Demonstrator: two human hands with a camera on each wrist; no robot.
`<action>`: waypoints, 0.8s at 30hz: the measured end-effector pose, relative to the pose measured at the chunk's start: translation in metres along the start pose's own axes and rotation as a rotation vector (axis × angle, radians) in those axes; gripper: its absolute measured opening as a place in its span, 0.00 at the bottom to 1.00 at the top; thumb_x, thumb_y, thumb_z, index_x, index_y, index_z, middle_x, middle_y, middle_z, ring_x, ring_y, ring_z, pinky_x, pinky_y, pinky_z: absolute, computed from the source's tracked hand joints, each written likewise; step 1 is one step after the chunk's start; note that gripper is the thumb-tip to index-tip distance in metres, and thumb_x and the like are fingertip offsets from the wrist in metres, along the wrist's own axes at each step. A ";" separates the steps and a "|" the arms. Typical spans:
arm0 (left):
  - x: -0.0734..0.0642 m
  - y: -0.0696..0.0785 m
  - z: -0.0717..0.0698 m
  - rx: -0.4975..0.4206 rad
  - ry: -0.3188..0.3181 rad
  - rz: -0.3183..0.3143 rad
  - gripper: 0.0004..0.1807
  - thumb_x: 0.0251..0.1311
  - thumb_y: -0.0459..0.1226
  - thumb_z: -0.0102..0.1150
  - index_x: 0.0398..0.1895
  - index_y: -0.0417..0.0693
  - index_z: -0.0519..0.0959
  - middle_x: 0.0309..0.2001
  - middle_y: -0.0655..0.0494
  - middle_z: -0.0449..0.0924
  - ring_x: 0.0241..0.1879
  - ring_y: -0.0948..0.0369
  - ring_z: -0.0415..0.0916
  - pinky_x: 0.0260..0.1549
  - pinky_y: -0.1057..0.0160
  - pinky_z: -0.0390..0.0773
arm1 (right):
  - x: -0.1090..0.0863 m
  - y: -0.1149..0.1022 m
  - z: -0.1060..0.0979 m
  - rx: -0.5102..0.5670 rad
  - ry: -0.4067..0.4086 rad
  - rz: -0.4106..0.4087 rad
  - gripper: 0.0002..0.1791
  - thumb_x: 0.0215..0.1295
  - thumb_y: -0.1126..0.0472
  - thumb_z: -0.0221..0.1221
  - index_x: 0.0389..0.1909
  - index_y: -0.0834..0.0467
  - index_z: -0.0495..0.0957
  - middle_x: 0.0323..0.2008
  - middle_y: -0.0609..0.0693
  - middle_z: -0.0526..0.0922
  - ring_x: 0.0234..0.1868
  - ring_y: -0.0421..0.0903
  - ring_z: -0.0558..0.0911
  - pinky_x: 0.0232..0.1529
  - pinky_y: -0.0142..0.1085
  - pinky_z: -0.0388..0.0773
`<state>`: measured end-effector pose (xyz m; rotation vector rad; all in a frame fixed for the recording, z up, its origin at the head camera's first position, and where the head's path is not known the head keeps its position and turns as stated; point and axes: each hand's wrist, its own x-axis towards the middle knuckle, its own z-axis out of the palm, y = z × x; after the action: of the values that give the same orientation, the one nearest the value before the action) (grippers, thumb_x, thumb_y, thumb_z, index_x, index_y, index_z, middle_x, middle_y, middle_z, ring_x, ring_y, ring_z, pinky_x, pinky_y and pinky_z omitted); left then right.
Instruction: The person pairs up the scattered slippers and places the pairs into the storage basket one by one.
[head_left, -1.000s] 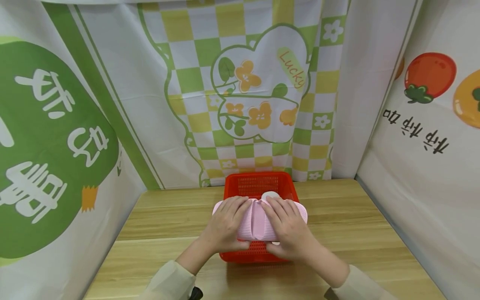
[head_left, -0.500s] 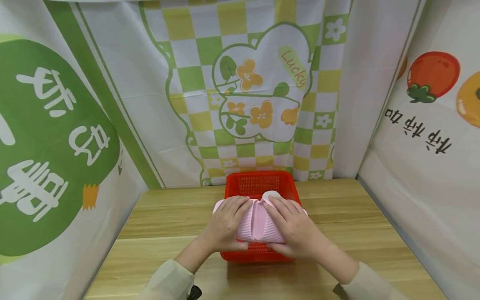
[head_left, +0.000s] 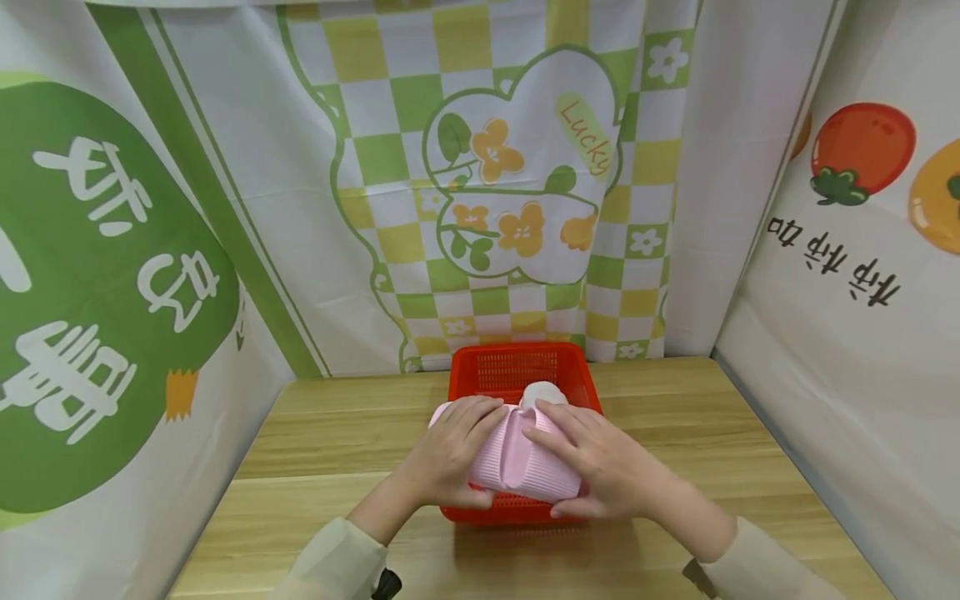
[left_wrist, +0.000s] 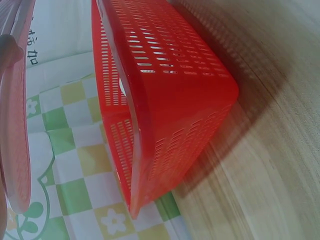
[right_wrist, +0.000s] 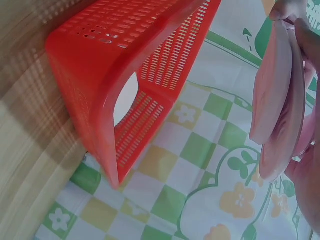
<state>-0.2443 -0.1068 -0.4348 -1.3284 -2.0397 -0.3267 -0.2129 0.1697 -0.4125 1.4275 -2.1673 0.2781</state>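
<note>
Both hands hold a pink ribbed item (head_left: 498, 457) above the red basket. A smooth pink strip runs down between its two ribbed parts, and its left end is rounded. My left hand (head_left: 448, 454) grips the left part, fingers over the top and thumb below. On the other side, my right hand (head_left: 611, 467) holds the right part, with one finger reaching to the middle strip. The right wrist view shows the item's side as two thick layers (right_wrist: 274, 87) lying together. What exactly the item is, I cannot tell.
The red perforated basket (head_left: 462, 371) stands on a wooden table (head_left: 337, 442), against the checked curtain (head_left: 408, 242) at the back. A white rounded thing (head_left: 542, 393) shows in it behind the pink item. Printed cloth walls (head_left: 817, 333) close in both sides.
My right hand has shifted a little right and down along the pink item, whose right end now tilts lower. More of the white thing shows. The left hand has hardly moved.
</note>
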 end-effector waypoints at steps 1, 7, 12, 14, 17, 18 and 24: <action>0.000 0.000 0.000 -0.001 0.000 0.001 0.53 0.30 0.53 0.67 0.64 0.35 0.66 0.61 0.43 0.68 0.60 0.49 0.66 0.64 0.52 0.61 | 0.000 0.000 0.000 -0.003 -0.001 -0.004 0.58 0.39 0.39 0.75 0.70 0.58 0.61 0.67 0.65 0.62 0.62 0.58 0.69 0.57 0.53 0.71; 0.001 0.001 0.000 -0.011 -0.006 0.010 0.53 0.30 0.53 0.67 0.64 0.35 0.66 0.61 0.44 0.68 0.60 0.49 0.66 0.64 0.52 0.62 | -0.002 -0.001 -0.001 -0.055 -0.003 -0.033 0.55 0.43 0.37 0.72 0.71 0.57 0.61 0.66 0.66 0.64 0.61 0.58 0.71 0.55 0.52 0.73; 0.001 0.002 0.000 -0.016 -0.022 0.011 0.53 0.30 0.54 0.67 0.64 0.35 0.66 0.61 0.44 0.68 0.60 0.49 0.66 0.64 0.53 0.62 | -0.003 -0.003 0.000 -0.077 0.006 -0.039 0.57 0.42 0.36 0.72 0.70 0.58 0.62 0.65 0.66 0.66 0.60 0.58 0.71 0.55 0.50 0.74; 0.001 0.002 0.000 -0.018 -0.025 0.012 0.53 0.30 0.54 0.67 0.64 0.35 0.67 0.61 0.44 0.69 0.60 0.49 0.66 0.63 0.53 0.63 | -0.003 -0.003 0.001 -0.076 0.012 -0.040 0.57 0.41 0.36 0.73 0.70 0.58 0.62 0.65 0.65 0.66 0.60 0.57 0.72 0.55 0.50 0.74; 0.001 0.003 0.000 -0.022 -0.027 0.014 0.52 0.30 0.54 0.67 0.63 0.35 0.67 0.60 0.44 0.69 0.59 0.50 0.67 0.63 0.53 0.63 | -0.002 -0.004 0.002 -0.069 0.029 -0.043 0.57 0.40 0.37 0.73 0.70 0.59 0.63 0.64 0.65 0.67 0.59 0.57 0.72 0.55 0.49 0.74; 0.002 0.003 0.000 -0.024 -0.028 0.014 0.52 0.30 0.54 0.67 0.63 0.35 0.67 0.60 0.44 0.69 0.59 0.50 0.67 0.63 0.53 0.64 | -0.002 -0.004 0.002 -0.067 0.035 -0.044 0.56 0.40 0.38 0.74 0.69 0.59 0.63 0.64 0.65 0.67 0.59 0.56 0.72 0.55 0.49 0.74; 0.005 0.004 0.001 -0.024 -0.024 0.036 0.52 0.31 0.55 0.67 0.62 0.35 0.69 0.58 0.44 0.70 0.58 0.50 0.68 0.62 0.52 0.65 | 0.001 -0.006 0.004 -0.061 0.060 -0.051 0.54 0.39 0.40 0.75 0.67 0.61 0.66 0.62 0.65 0.69 0.58 0.56 0.73 0.53 0.49 0.75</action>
<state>-0.2428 -0.1009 -0.4326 -1.3880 -2.0347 -0.3220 -0.2088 0.1646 -0.4163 1.4200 -2.0711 0.2312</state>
